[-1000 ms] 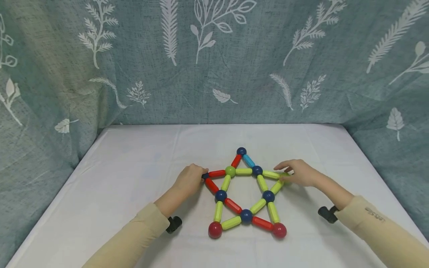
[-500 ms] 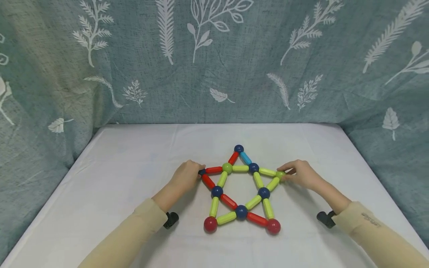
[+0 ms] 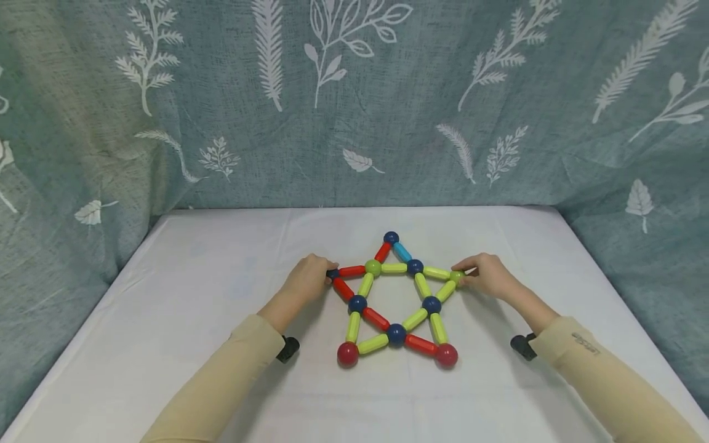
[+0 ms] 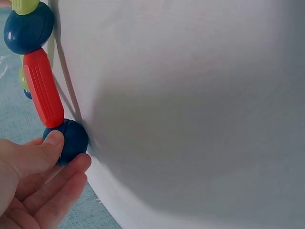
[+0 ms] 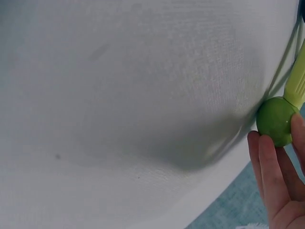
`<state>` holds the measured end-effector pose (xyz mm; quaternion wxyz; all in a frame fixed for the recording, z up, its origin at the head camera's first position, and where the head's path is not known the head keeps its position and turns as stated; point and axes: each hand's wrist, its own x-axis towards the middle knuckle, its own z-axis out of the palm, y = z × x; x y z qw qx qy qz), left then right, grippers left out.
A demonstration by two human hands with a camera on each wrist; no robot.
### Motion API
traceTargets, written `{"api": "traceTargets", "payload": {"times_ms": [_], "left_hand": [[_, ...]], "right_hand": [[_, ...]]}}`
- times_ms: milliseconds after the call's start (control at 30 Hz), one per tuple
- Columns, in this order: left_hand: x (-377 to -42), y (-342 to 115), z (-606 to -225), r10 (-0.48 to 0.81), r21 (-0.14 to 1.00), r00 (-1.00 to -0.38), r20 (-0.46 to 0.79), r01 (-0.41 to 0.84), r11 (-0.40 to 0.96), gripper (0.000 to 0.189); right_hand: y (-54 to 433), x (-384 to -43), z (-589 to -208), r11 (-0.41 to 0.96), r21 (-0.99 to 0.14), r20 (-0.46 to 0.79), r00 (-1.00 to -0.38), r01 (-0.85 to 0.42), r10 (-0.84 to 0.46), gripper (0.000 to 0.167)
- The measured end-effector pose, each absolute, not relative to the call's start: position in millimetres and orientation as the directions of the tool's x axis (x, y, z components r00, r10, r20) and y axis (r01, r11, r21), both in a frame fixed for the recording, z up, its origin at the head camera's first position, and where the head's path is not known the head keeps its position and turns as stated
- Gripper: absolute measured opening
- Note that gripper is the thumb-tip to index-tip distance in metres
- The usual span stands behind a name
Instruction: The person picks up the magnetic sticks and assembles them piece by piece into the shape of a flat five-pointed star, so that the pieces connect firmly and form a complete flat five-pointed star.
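A flat star of magnetic rods (image 3: 394,268) and balls lies on the white-covered table. My left hand (image 3: 306,282) pinches the dark blue ball (image 4: 74,140) at the star's left tip, thumb on one side and fingers on the other. A red rod (image 4: 44,88) runs from that ball to another blue one (image 4: 29,29). At the right tip, my right hand (image 3: 488,275) holds the green ball (image 5: 276,121) between thumb and fingertips. Two red balls (image 3: 348,354) form the near tips, and a dark blue ball (image 3: 391,237) tops the far one.
White cloth (image 3: 221,264) covers the table around the star. Behind it hangs a grey-green curtain (image 3: 310,184) with white leaf prints, which also shows at both sides. A black wrist camera (image 3: 288,349) sits under the left cuff, another (image 3: 522,347) under the right.
The star has slid away from me toward the table's back edge, both hands moving with it. My right fingers, earlier spread over the green ball, have closed in on it.
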<state>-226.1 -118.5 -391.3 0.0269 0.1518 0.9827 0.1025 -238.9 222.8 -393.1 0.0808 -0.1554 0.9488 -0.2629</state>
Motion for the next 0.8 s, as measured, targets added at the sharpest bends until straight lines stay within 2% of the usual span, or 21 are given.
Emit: {"api": "traceTargets", "payload": {"times_ms": [433,567,700,800], "left_hand": [[-225.1,-122.9,-393.3,0.303,0.206,-0.953,-0.015,0.294,0.933,0.034],[-222.8,-126.0,-392.0,0.323,0.183,-0.946,-0.022,0.314,0.932,0.038],[-213.6,-134.8,-389.9,0.357,0.174,-0.933,-0.049,0.344,0.923,0.055],[-204.8,-144.4,-386.3,0.386,0.151,-0.922,-0.017,0.380,0.913,0.068]], "right_hand": [[221.2,-242.2,-397.4,0.811,-0.540,-0.094,-0.942,-0.223,-0.322,0.027],[223.2,-240.1,-397.4,0.808,-0.526,-0.085,-0.929,-0.266,-0.361,0.030],[229.8,-233.0,-395.5,0.809,-0.481,-0.049,-0.911,-0.337,-0.408,0.043],[239.6,-225.2,-390.5,0.828,-0.404,0.019,-0.908,-0.389,-0.418,0.058]]}}
